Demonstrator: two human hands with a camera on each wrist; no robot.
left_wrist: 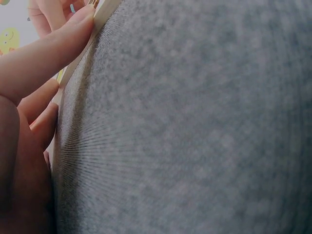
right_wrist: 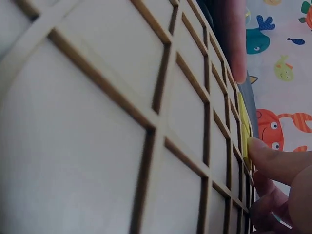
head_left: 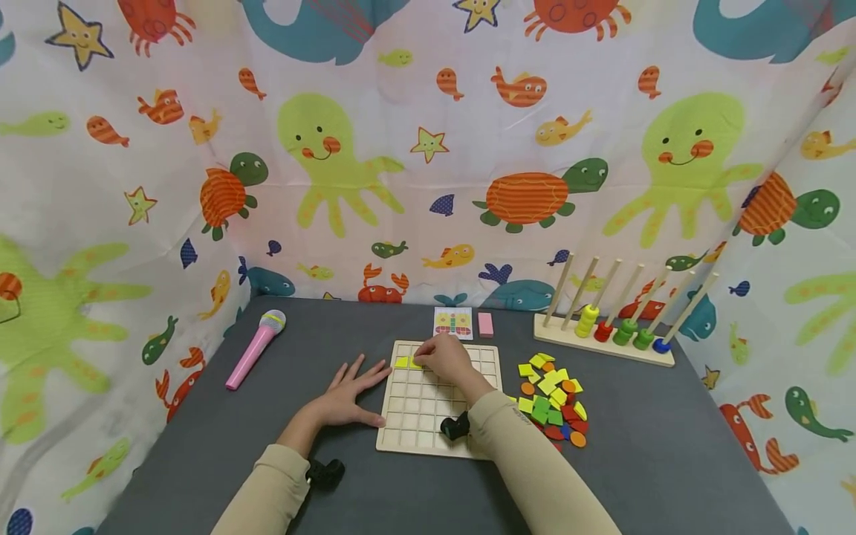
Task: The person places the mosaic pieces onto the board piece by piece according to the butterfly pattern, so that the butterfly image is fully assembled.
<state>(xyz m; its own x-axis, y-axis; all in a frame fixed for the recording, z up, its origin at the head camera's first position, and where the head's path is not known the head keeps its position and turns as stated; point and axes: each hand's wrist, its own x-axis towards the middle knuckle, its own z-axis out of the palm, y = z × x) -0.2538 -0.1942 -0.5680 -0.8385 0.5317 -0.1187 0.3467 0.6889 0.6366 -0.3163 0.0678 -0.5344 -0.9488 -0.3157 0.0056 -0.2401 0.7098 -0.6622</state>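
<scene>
Evidently, the right hand (head_left: 446, 360) bunches its fingers over a second yellow tile (head_left: 415, 363), seemingly pinching it, next to a first yellow tile (head_left: 401, 362) toward the far left corner of the gridded board (head_left: 411, 406). Fingers spread, the left hand (head_left: 341, 399) touches the board's left edge. Seating that tile in its cell looks like the step in hand; next probably calls for letting go and reaching right to the loose pieces (head_left: 540, 411).
</scene>
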